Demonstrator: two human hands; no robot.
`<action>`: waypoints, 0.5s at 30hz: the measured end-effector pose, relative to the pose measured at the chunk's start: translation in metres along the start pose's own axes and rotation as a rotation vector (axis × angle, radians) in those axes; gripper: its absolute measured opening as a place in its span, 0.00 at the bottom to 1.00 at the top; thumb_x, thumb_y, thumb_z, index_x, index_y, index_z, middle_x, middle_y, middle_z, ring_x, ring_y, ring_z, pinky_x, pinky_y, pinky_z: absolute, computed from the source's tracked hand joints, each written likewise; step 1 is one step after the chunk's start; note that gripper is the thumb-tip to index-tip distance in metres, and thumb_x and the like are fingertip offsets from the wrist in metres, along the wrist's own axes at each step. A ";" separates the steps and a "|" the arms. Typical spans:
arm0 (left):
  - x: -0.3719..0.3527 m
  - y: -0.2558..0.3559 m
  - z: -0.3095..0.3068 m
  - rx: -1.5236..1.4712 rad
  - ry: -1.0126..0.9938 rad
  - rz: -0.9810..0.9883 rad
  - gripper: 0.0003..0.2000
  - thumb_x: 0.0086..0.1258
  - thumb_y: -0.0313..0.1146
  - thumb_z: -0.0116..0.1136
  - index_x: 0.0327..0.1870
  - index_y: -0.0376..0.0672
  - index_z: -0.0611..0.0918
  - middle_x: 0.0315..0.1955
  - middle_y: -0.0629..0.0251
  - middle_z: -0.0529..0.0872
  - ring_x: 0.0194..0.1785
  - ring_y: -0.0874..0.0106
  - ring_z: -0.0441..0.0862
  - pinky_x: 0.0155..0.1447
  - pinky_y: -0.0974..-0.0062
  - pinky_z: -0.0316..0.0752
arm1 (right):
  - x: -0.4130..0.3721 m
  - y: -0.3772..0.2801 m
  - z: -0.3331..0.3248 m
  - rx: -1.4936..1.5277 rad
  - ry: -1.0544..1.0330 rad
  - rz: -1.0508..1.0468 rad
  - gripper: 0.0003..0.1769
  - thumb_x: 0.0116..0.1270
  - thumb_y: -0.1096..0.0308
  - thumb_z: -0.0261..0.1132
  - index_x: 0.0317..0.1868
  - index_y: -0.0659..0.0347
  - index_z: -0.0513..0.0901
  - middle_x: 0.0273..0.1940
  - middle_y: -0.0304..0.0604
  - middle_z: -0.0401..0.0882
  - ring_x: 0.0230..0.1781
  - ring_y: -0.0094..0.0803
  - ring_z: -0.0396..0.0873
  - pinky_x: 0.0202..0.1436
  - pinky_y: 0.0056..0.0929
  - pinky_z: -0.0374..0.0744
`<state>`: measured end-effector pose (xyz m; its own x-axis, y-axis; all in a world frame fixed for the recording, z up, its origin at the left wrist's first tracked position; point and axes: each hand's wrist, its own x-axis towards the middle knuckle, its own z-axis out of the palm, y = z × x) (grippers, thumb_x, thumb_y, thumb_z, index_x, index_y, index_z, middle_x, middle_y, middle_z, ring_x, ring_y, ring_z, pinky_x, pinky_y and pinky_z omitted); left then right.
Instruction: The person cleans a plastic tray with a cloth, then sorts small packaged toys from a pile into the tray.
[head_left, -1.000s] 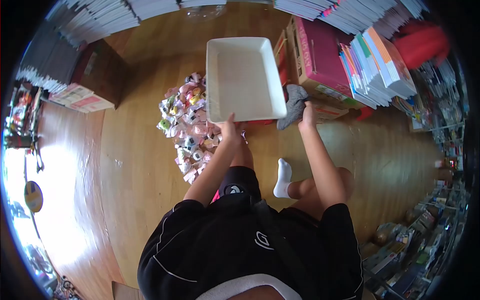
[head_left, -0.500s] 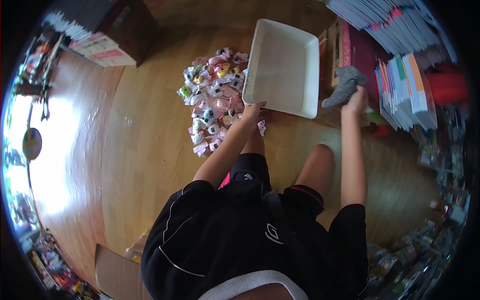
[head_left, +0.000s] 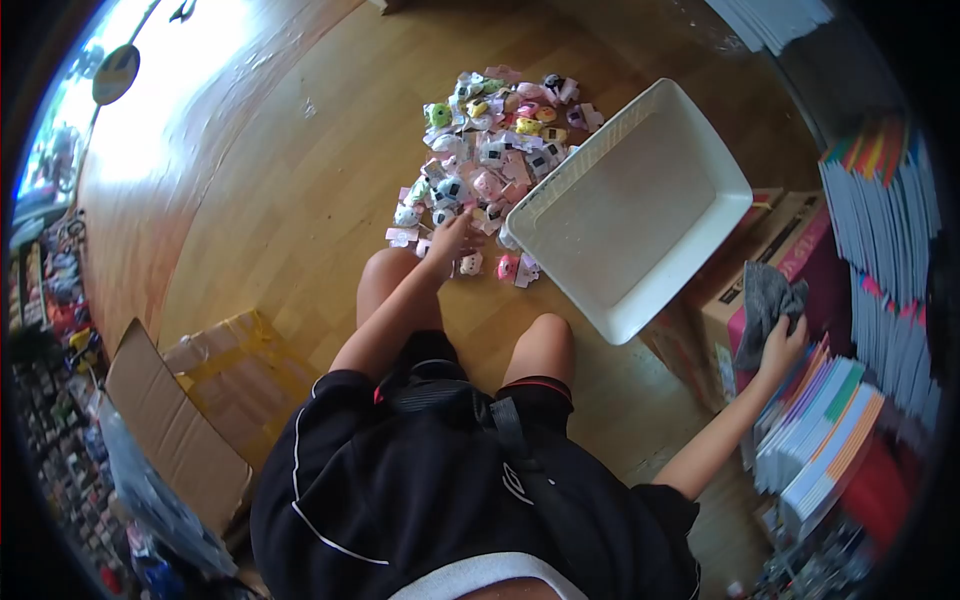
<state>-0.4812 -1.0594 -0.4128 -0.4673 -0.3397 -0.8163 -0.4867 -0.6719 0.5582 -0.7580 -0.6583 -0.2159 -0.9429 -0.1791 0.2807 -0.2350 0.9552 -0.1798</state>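
A grey cloth (head_left: pixel 768 315) hangs from my right hand (head_left: pixel 784 348), which is closed around it beside the cardboard box on the right. My left hand (head_left: pixel 450 242) is at the near edge of a pile of small plush toys (head_left: pixel 487 184); its fingers are drawn together, and what they pinch is too small to make out. These toys are pink, white, green and yellow, with tags or wrappers. To the right of the pile, a white plastic bin (head_left: pixel 628 215) sits tilted, its inside facing me, with neither hand on it.
Right of the bin stand a cardboard box (head_left: pixel 722 312) and stacked books or notebooks (head_left: pixel 880 230). More booklets (head_left: pixel 820 425) stand nearer me. An opened carton (head_left: pixel 180 430) lies to my left, and shelves of small goods (head_left: pixel 70 480) line the left edge.
My left hand has let go of the bin's rim and moved to the toys. The grey cloth stays in my right hand. My view has turned, and the bin now sits at a slant.
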 end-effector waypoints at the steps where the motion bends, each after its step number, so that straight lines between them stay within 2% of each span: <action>1: 0.018 -0.003 -0.004 0.019 0.082 -0.013 0.20 0.60 0.47 0.48 0.43 0.38 0.72 0.33 0.59 0.78 0.34 0.71 0.77 0.34 0.71 0.72 | -0.003 0.003 0.006 -0.008 -0.016 0.070 0.21 0.56 0.63 0.52 0.47 0.68 0.70 0.41 0.62 0.70 0.43 0.54 0.67 0.47 0.40 0.65; 2: 0.024 0.006 -0.001 0.160 0.149 0.038 0.18 0.57 0.44 0.53 0.39 0.38 0.73 0.30 0.58 0.78 0.36 0.67 0.77 0.39 0.67 0.71 | -0.005 0.006 0.008 -0.005 -0.010 -0.010 0.20 0.57 0.64 0.51 0.46 0.68 0.69 0.41 0.61 0.70 0.43 0.54 0.67 0.47 0.40 0.64; 3: 0.044 0.006 0.000 0.148 0.170 0.036 0.18 0.57 0.44 0.53 0.39 0.38 0.73 0.30 0.58 0.78 0.36 0.67 0.77 0.39 0.67 0.71 | -0.006 -0.006 0.003 0.065 -0.004 -0.017 0.18 0.57 0.66 0.51 0.45 0.70 0.69 0.40 0.62 0.70 0.42 0.54 0.66 0.48 0.41 0.62; 5: 0.095 -0.005 0.000 0.645 0.558 0.166 0.21 0.52 0.43 0.58 0.41 0.37 0.71 0.29 0.55 0.77 0.39 0.63 0.76 0.44 0.64 0.70 | -0.011 -0.014 0.003 0.130 0.003 -0.006 0.17 0.57 0.69 0.49 0.45 0.72 0.68 0.42 0.62 0.68 0.43 0.54 0.64 0.50 0.41 0.61; 6: 0.107 -0.002 0.006 0.637 0.570 0.164 0.21 0.52 0.43 0.58 0.41 0.37 0.71 0.29 0.55 0.77 0.39 0.63 0.76 0.44 0.64 0.70 | -0.012 -0.021 0.000 0.154 0.004 -0.003 0.17 0.57 0.70 0.49 0.44 0.72 0.68 0.42 0.62 0.67 0.43 0.53 0.64 0.50 0.41 0.60; 8: 0.122 -0.001 0.032 0.771 0.821 0.378 0.26 0.47 0.43 0.62 0.45 0.38 0.69 0.34 0.52 0.75 0.43 0.58 0.74 0.47 0.62 0.69 | -0.012 -0.021 -0.002 0.139 -0.056 0.049 0.18 0.57 0.71 0.48 0.46 0.74 0.66 0.45 0.61 0.66 0.46 0.51 0.65 0.52 0.40 0.61; 9: 0.125 0.002 0.045 0.753 0.835 0.373 0.26 0.47 0.43 0.62 0.45 0.38 0.69 0.34 0.52 0.75 0.43 0.58 0.74 0.47 0.62 0.69 | -0.012 -0.024 -0.003 0.159 -0.067 0.083 0.19 0.57 0.69 0.47 0.47 0.73 0.65 0.45 0.61 0.66 0.46 0.51 0.65 0.52 0.40 0.61; 11: 0.112 0.015 0.070 0.957 0.854 0.146 0.28 0.46 0.41 0.62 0.49 0.41 0.66 0.41 0.51 0.72 0.47 0.57 0.72 0.47 0.61 0.68 | -0.010 -0.026 -0.005 0.150 -0.098 0.094 0.20 0.58 0.68 0.47 0.48 0.72 0.65 0.45 0.61 0.66 0.46 0.51 0.65 0.51 0.41 0.61; 12: 0.118 0.012 0.072 0.963 0.825 0.102 0.26 0.48 0.40 0.60 0.49 0.43 0.67 0.44 0.51 0.71 0.50 0.56 0.70 0.48 0.61 0.68 | -0.012 -0.016 -0.002 0.133 -0.110 0.095 0.20 0.58 0.68 0.47 0.49 0.72 0.65 0.46 0.61 0.66 0.47 0.51 0.64 0.52 0.42 0.61; 15: 0.131 -0.001 0.068 1.038 0.728 0.040 0.21 0.51 0.41 0.56 0.45 0.41 0.71 0.43 0.54 0.73 0.49 0.61 0.72 0.48 0.64 0.68 | -0.012 -0.013 0.000 0.119 -0.085 0.065 0.22 0.59 0.67 0.47 0.52 0.71 0.63 0.50 0.60 0.63 0.51 0.52 0.62 0.55 0.43 0.59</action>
<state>-0.5924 -1.0581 -0.5098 -0.1426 -0.8512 -0.5050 -0.9836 0.0648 0.1686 -0.7435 -0.6687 -0.2172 -0.9724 -0.1425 0.1848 -0.1949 0.9315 -0.3070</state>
